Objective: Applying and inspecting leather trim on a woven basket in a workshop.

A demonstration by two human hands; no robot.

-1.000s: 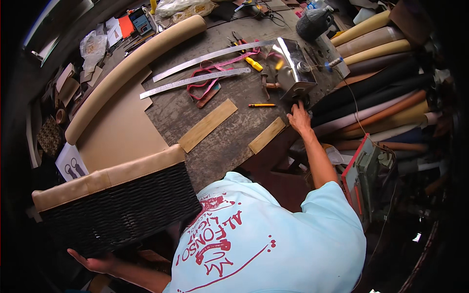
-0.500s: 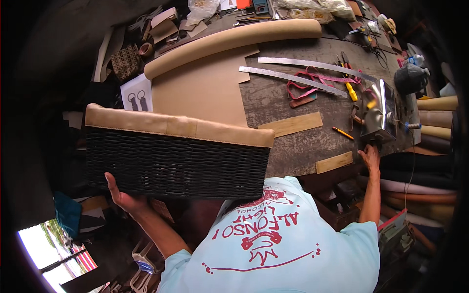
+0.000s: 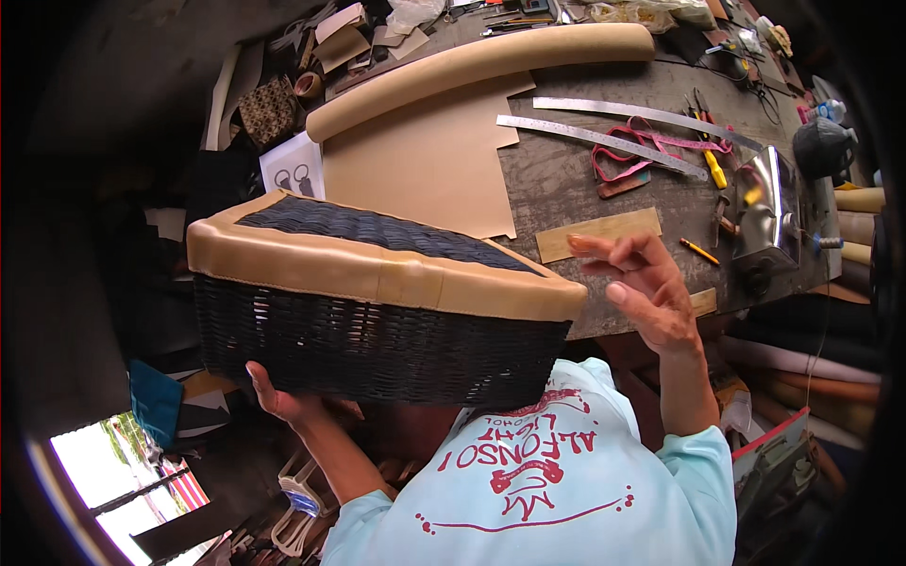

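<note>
A black woven basket (image 3: 311,330), trimmed along its edges with tan stitched leather (image 3: 406,285), is held up in front of my chest. My left hand (image 3: 276,396) supports it from below at the left; the thumb lies against the weave and the other fingers are hidden behind or under it. Part of the basket's dark woven upper face shows inside the leather border. Just beyond the basket's right end, my right hand (image 3: 656,297) is raised above the bench edge, fingers apart and slightly curled, holding nothing. Behind it lies a flat tan strip (image 3: 604,233).
On the workbench (image 3: 557,179) a large tan roll (image 3: 481,71) lies partly unrolled. To the right are two steel rulers (image 3: 604,141), a pink tape (image 3: 651,143), a yellow-handled tool (image 3: 716,172), a pencil (image 3: 699,251) and a shiny metal box (image 3: 766,222). Rolled materials (image 3: 802,325) are stacked at the right.
My right hand has left the shiny metal box and come left toward the basket's end. The basket has tilted, so its upper woven face now shows.
</note>
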